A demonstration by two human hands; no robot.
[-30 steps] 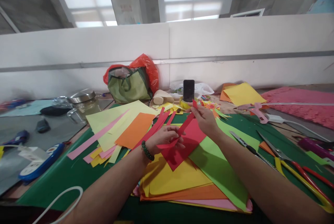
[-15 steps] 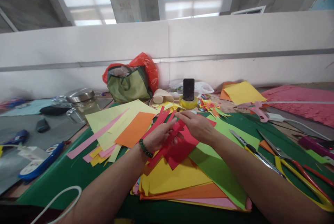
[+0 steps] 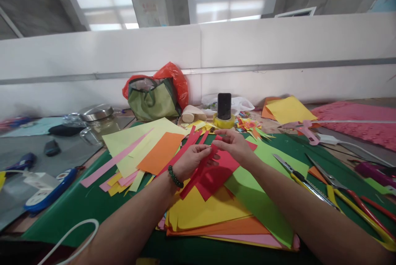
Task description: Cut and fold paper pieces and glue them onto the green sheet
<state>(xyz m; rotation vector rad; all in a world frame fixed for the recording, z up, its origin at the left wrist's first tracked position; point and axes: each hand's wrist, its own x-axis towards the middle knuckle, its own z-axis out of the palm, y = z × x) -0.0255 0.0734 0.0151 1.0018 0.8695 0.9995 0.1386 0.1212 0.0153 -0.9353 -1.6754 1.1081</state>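
My left hand [image 3: 190, 161], with a dark green bead bracelet at the wrist, is closed on a narrow red paper strip [image 3: 192, 183]. The strip slants up between both hands. Thumb and fingers of my right hand [image 3: 235, 146] pinch its upper part, where the end appears bent over; the fingers partly hide it. Beneath the hands lies a red paper sheet [image 3: 213, 180], with more red strips [image 3: 168, 164] to its left. These rest on a yellow sheet [image 3: 213, 209] topping a stack of coloured paper. A lime green sheet [image 3: 256, 199] lies under my right forearm.
To the right are a craft knife [image 3: 305, 184], scissors [image 3: 335, 182] and a pink glue gun [image 3: 306, 131]. A phone [image 3: 224, 106] stands in a tape roll [image 3: 224, 122] at the back. Leftward are an orange sheet [image 3: 161, 152], a glass jar [image 3: 103, 127] and a blue-edged power strip [image 3: 51, 197].
My right hand has turned from lying over the strip to pinching its upper part with the fingertips. My left hand has shifted slightly right, and the strip's lower end has moved with it.
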